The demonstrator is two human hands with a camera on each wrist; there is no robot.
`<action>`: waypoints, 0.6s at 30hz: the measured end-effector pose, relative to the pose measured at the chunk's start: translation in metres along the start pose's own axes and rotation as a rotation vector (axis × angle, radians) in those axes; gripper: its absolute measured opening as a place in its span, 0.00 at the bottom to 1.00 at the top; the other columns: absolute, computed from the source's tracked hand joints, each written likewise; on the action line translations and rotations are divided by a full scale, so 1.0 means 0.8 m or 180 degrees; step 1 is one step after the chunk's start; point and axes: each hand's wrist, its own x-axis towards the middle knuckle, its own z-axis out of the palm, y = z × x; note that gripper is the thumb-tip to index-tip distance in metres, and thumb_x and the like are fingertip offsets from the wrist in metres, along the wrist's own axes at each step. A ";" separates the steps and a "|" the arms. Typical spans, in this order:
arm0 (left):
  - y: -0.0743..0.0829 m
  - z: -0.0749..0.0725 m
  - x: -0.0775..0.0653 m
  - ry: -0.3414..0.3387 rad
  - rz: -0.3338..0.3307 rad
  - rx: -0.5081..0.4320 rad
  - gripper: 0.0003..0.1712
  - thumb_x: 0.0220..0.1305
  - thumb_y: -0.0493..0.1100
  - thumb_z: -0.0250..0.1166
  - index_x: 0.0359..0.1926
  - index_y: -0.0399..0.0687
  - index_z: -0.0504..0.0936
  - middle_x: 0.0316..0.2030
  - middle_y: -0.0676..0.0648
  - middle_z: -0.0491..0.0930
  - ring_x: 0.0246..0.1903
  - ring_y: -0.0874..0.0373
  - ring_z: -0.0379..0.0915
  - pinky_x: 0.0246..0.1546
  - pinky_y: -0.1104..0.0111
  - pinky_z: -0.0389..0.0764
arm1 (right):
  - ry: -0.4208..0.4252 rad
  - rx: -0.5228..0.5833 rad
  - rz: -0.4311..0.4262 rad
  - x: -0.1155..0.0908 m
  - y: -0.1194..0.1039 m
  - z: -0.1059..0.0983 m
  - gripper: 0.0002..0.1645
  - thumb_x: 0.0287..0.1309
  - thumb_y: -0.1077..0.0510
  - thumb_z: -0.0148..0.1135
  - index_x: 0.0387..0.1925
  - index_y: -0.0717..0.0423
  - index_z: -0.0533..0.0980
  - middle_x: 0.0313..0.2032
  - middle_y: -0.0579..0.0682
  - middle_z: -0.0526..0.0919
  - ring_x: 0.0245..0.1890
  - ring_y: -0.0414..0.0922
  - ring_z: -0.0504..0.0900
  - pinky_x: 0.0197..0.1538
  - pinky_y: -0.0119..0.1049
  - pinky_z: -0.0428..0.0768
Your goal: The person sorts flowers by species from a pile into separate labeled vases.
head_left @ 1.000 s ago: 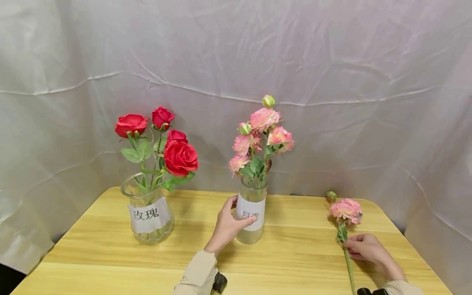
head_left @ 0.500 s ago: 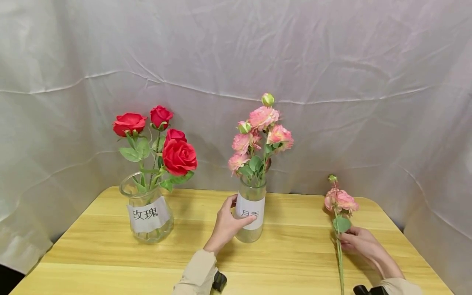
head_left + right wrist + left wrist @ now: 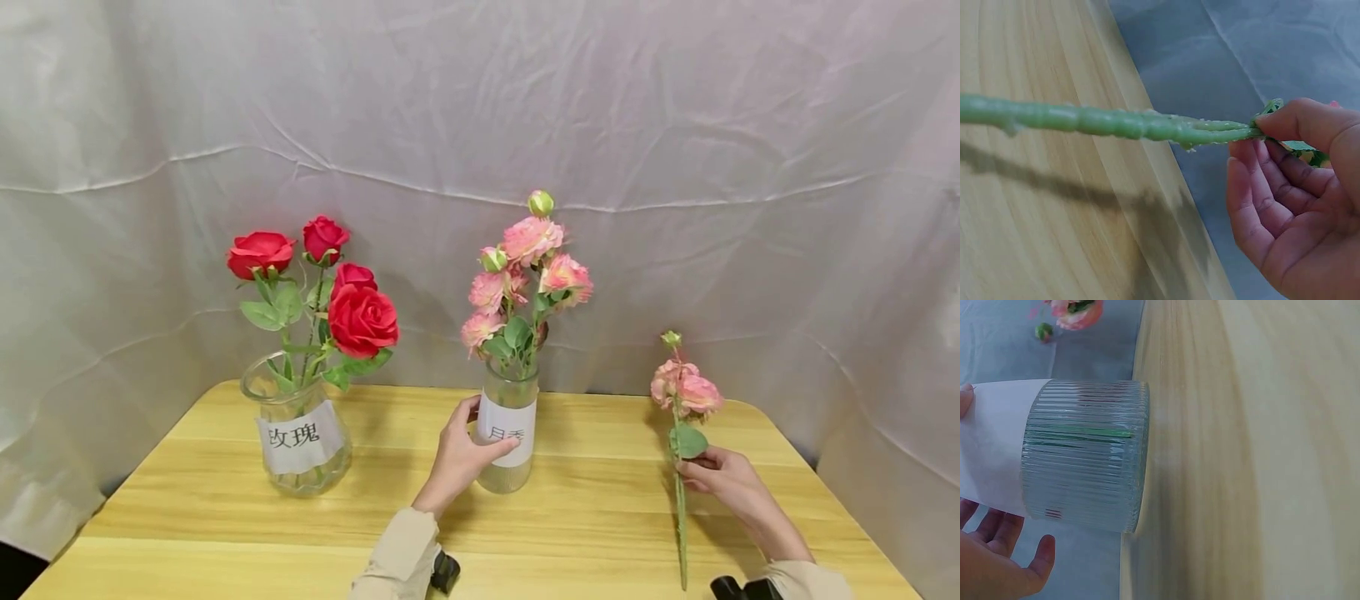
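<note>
My left hand (image 3: 467,457) holds a ribbed glass vase (image 3: 504,479) around its white paper label (image 3: 997,437), thumb across the front and fingers behind. Pink flowers (image 3: 532,240) with green buds and leaves stand in that vase, its base (image 3: 1138,456) down at the wooden table. On the right, my right hand (image 3: 723,479) pinches the green stem (image 3: 1104,122) of another pink flower (image 3: 699,393) between thumb and fingertips. This flower is nearly upright, with a small bud at its top and a leaf (image 3: 688,442) just above the fingers. The stem casts a shadow on the table.
To the left stands a wider glass vase (image 3: 341,462) with a paper label, holding several red roses (image 3: 363,321). The wooden table (image 3: 592,533) ends at the back against a grey cloth (image 3: 675,125) that also hangs along both sides.
My right hand has lifted the pink flower and moved it slightly left, turning it more upright; its stem's lower end now shows. The left hand stays on the vase.
</note>
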 end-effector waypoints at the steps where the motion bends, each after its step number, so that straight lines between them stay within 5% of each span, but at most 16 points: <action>1: 0.000 0.000 0.000 -0.0002 -0.0003 -0.0004 0.40 0.48 0.48 0.77 0.60 0.42 0.71 0.51 0.44 0.75 0.53 0.48 0.69 0.54 0.49 0.68 | 0.0012 0.0006 0.0001 0.000 -0.001 0.001 0.26 0.64 0.64 0.58 0.54 0.83 0.65 0.43 0.61 0.81 0.35 0.36 0.81 0.42 0.36 0.81; 11: 0.001 0.000 0.000 0.0013 0.0002 -0.0025 0.40 0.47 0.48 0.78 0.60 0.42 0.71 0.51 0.44 0.75 0.52 0.48 0.69 0.54 0.50 0.68 | 0.0329 0.0287 -0.0043 -0.002 -0.011 0.009 0.24 0.64 0.59 0.62 0.52 0.76 0.70 0.35 0.42 0.83 0.34 0.33 0.79 0.41 0.34 0.80; 18: 0.002 0.000 0.000 0.0005 -0.0012 -0.0029 0.40 0.47 0.48 0.78 0.60 0.42 0.71 0.51 0.44 0.75 0.53 0.48 0.69 0.54 0.49 0.68 | 0.0524 0.0438 -0.0231 -0.001 -0.011 0.024 0.18 0.62 0.61 0.62 0.47 0.73 0.73 0.32 0.39 0.83 0.33 0.32 0.79 0.40 0.32 0.81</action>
